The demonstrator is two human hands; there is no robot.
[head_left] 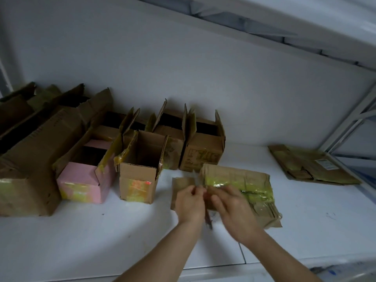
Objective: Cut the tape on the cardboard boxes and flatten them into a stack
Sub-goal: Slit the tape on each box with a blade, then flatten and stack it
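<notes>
A brown cardboard box [244, 180] lies on its side on the white table [81, 241], its face crossed by yellow tape [230, 181]. One loose flap [181, 184] sticks out to the left. My left hand [190, 202] is over that flap, with curled fingers pinching a thin, blurred cutter [209, 220] that runs between both hands. My right hand [232, 206] lies on the box's left end, its fingers curled at the taped edge. A stack of flattened boxes [313, 165] lies at the far right.
Several open-topped boxes stand in a row along the wall: a small brown one [138, 180], a pink one [81, 180], a large one [30, 159] at left and one [203, 151] just behind the box being handled. A window frame [350, 123] borders the right.
</notes>
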